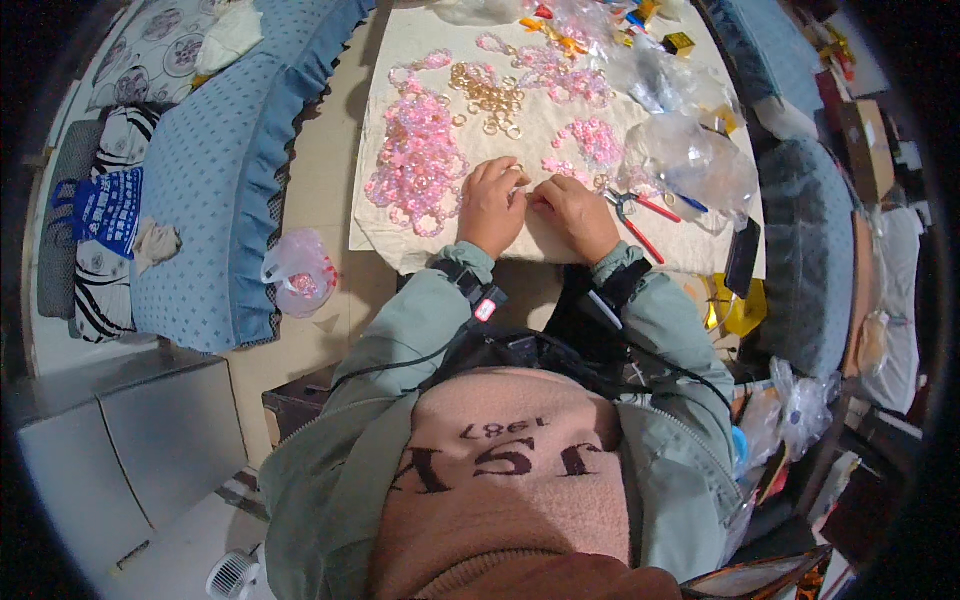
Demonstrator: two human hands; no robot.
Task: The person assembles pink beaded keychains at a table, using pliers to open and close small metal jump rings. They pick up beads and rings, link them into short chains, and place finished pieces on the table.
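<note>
My left hand (493,207) and my right hand (574,214) meet over the near edge of the cloth-covered table (400,240). Their fingertips are pinched together around something too small and hidden to make out. A gold ring (518,170) shows at the left fingertips. Left of my left hand lies a large heap of pink and clear bead strings (415,160). Beyond both hands is a pile of gold rings (488,98). Pink beads (590,143) lie past my right hand. To its right rest pliers with red handles (641,241) and a slim blue-handled tool (687,202).
Clear plastic bags (690,155) crowd the table's right side, and more bead strings (565,75) lie farther back. A black phone-like slab (741,257) sits at the right corner. Blue-covered seats (205,200) flank the table. A plastic bag (300,272) stands on the floor at left.
</note>
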